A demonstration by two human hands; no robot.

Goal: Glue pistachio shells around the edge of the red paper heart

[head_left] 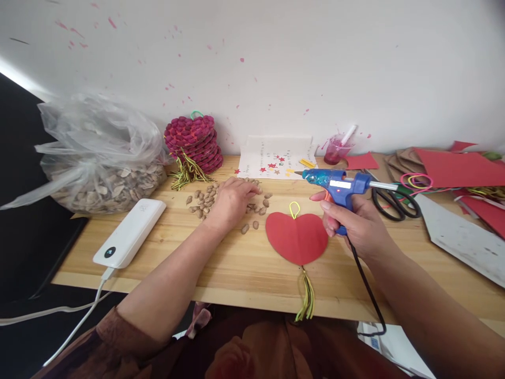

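Observation:
My right hand [357, 223] is wrapped round the handle of a blue glue gun [342, 190], one finger by its orange trigger. The nozzle points left, above the table. Just below and left of it lies a red paper heart [295, 237] with a yellow loop on top and a yellow-and-dark tassel [305, 297] hanging over the table edge. My left hand [232, 200] rests palm down over scattered tan nut shells [203, 202]. Its fingers reach right, loosely bent and apart, and their tips are partly hidden. I see nothing held in it.
A plastic bag of shells [106, 184] and a white power bank [129, 234] stand left. Shell-covered purple hearts [193, 142] lean on the wall beside a paper sheet [252, 152]. A cup [335, 150], black scissors [394, 205] and red paper [465, 166] lie right. The gun's cord [366, 284] hangs down.

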